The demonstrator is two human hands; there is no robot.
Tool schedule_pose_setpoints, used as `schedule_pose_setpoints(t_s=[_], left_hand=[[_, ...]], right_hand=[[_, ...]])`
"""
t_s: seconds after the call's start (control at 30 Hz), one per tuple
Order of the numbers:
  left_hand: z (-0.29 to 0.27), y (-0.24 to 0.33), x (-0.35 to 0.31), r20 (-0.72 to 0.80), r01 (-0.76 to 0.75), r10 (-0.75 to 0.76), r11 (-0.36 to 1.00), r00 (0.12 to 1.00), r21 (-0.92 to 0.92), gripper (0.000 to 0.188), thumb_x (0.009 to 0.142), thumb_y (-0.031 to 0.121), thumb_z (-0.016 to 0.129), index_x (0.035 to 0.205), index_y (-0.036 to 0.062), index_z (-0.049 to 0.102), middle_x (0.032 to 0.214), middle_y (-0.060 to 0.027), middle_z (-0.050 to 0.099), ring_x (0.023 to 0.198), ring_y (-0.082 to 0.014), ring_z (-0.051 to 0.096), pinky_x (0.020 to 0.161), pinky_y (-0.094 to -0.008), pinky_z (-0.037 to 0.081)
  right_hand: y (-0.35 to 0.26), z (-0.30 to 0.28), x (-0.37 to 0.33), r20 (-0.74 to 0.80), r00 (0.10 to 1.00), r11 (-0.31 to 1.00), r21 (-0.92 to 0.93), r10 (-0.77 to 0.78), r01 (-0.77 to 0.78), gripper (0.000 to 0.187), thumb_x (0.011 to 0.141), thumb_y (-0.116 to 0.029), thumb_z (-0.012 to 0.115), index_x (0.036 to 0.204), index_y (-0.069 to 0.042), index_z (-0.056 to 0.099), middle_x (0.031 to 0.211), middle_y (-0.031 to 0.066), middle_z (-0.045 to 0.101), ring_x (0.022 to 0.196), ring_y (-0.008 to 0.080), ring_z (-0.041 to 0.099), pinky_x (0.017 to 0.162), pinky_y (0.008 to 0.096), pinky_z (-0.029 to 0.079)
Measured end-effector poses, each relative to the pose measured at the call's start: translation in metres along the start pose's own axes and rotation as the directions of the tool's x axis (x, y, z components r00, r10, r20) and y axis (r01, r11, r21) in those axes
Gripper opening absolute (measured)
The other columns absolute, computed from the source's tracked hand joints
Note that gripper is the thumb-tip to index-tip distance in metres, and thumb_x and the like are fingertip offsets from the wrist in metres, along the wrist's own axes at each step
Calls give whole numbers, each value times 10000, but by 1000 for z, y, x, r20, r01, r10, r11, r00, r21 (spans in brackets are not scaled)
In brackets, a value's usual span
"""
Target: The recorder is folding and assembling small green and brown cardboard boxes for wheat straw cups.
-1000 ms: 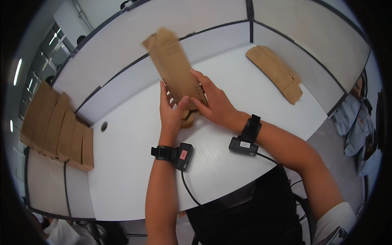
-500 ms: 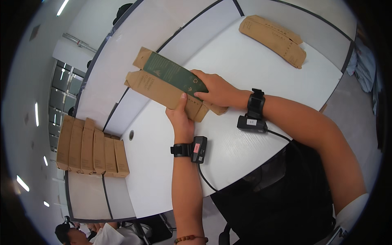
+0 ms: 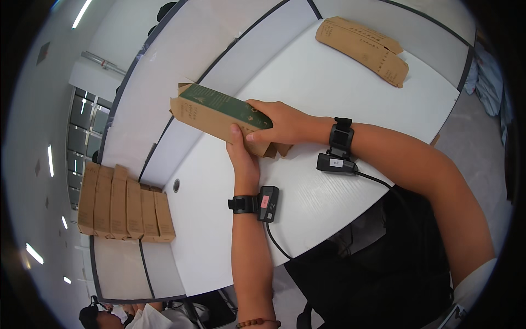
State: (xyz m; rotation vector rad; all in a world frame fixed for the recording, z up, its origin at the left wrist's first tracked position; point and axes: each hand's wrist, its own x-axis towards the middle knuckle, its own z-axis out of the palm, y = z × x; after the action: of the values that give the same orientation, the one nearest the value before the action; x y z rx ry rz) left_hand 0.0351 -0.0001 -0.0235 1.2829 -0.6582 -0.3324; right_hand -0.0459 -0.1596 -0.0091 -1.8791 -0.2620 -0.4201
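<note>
Above the white table I hold a long cardboard box (image 3: 211,118) with brown sides and one green printed panel. Its far-left end has flaps standing out, and small flaps stick out at the near-right end too. My left hand (image 3: 241,156) grips it from below near that right end, thumb on the brown side. My right hand (image 3: 274,123) is wrapped round the same end from the right, its thumb on the brown side and its fingers over the green panel. The fingers under the box are hidden.
A flattened brown carton (image 3: 361,50) lies at the far right of the white table (image 3: 323,208). Several upright brown boxes (image 3: 118,203) stand in a row at the left. Grey partitions (image 3: 164,98) border the table. A black chair (image 3: 378,274) is near me; another person (image 3: 126,317) sits lower left.
The box has gone from a flatter, spread shape to a more squared one, its green panel turning away. My right hand has moved slightly left and its thumb now presses the brown side.
</note>
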Motion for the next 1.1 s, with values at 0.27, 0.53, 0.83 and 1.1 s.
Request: schedule_pose_setpoints(t_s=[0.27,0.53,0.83,1.1], left_hand=[[4,2,-2,-95,-73,63,992,994,-106,524,1016,374,598,1351,-3,456,1277,-112,576,1173,-210,576,1001,-366,482],[0,5,-1,-228,-81,108,989,968,127,427,1013,290,621,1311,11,493,1238,-106,611,1104,-200,612,946,-348,517],[6,9,-4,-102,-4,18,990,995,139,624,1053,555,363,1378,33,468,1251,-97,590,1075,-201,581,894,-349,473],[-5,7,-5,106,65,-61,997,993,-31,644,1047,545,328,1389,25,493,1307,-136,591,1180,-286,603,981,-393,476]], right_hand=[[4,-7,3,20,998,997,-58,-52,53,461,947,-359,589,1152,53,627,928,199,699,809,265,646,760,377,518],[10,5,4,-17,1000,998,-59,8,-9,397,990,-286,528,932,84,660,729,169,656,667,190,577,663,371,488],[-4,13,5,97,981,820,539,168,-194,662,1052,-484,366,1591,-113,263,1408,120,533,1243,247,528,1017,389,465],[0,9,0,161,970,689,683,181,-242,910,887,-535,690,1482,70,359,1369,200,527,1167,266,586,981,392,502]])
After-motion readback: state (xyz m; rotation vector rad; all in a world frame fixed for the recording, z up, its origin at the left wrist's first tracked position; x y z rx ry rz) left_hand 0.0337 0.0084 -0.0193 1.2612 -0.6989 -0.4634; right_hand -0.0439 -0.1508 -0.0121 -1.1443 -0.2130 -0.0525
